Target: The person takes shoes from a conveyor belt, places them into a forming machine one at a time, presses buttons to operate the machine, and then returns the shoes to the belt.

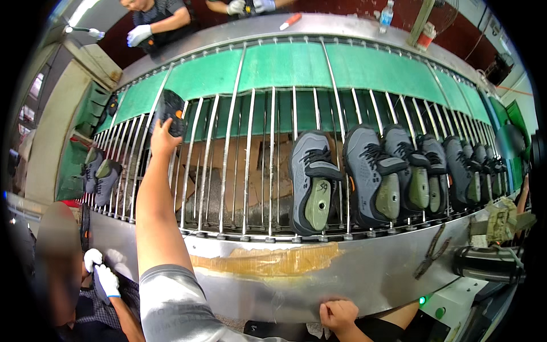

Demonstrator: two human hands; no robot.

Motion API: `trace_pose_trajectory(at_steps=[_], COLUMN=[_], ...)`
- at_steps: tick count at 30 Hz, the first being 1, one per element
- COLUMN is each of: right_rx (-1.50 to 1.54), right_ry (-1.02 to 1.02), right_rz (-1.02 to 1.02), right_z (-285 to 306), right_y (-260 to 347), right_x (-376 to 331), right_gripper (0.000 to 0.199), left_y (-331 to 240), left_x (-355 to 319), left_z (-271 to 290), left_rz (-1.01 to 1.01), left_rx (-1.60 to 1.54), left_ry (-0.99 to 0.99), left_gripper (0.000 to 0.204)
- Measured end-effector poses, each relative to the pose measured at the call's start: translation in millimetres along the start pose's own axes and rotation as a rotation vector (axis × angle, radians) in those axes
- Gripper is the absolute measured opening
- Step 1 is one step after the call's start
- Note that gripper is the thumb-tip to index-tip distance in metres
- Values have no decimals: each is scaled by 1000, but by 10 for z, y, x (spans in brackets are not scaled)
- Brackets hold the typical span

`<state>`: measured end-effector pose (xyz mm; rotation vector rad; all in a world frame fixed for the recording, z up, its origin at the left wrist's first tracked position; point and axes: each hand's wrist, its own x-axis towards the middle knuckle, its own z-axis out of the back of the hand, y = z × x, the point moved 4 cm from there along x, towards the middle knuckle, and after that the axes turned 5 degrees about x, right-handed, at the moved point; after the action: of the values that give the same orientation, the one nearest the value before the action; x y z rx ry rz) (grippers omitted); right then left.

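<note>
My left arm stretches far across the conveyor of metal rods [228,165]. At its end my left hand [165,138] is closed on a black shoe sole [170,107] with an orange patch, above the rods near the green sheet. Whether a whole shoe is attached to that sole, I cannot tell. My right hand [340,314] rests curled in a loose fist at the near edge of the metal bench, with nothing seen in it. Right of the middle, a grey shoe [310,176] with black laces and a green last inside lies on the rods.
More grey shoes [367,171] line the conveyor to the right; others [105,182] sit at its left end. Green sheets [279,65] run along the far side. A bottle [386,16] and red-handled tool [290,21] lie beyond. Gloved co-workers' hands [108,279] show left and at the back.
</note>
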<state>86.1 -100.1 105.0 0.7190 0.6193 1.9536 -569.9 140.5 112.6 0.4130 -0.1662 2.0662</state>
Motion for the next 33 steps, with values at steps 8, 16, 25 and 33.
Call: trace_pose_trajectory(at_steps=[8,16,25,33], right_rx=[12,565,344,327], right_ry=[4,-109,-495,-820], right_rz=[-6,-311,-372,-635], right_z=[-79,390,1930,2375], right_y=[-66,-212,-707,-1005], right_x=[-68,-817,-2221,-3514], right_gripper=[20,18,19,15], left_y=[-244,-1304,-2391,-3600], left_x=[-1422,-3959,-4716,-4816], left_z=[2170,3196,3332,3510], left_rz=[119,-367,-324,-456], left_rx=[-524,-795,-867,-1122], left_ry=[148,259,-49,179], left_gripper=[60,56,51,48])
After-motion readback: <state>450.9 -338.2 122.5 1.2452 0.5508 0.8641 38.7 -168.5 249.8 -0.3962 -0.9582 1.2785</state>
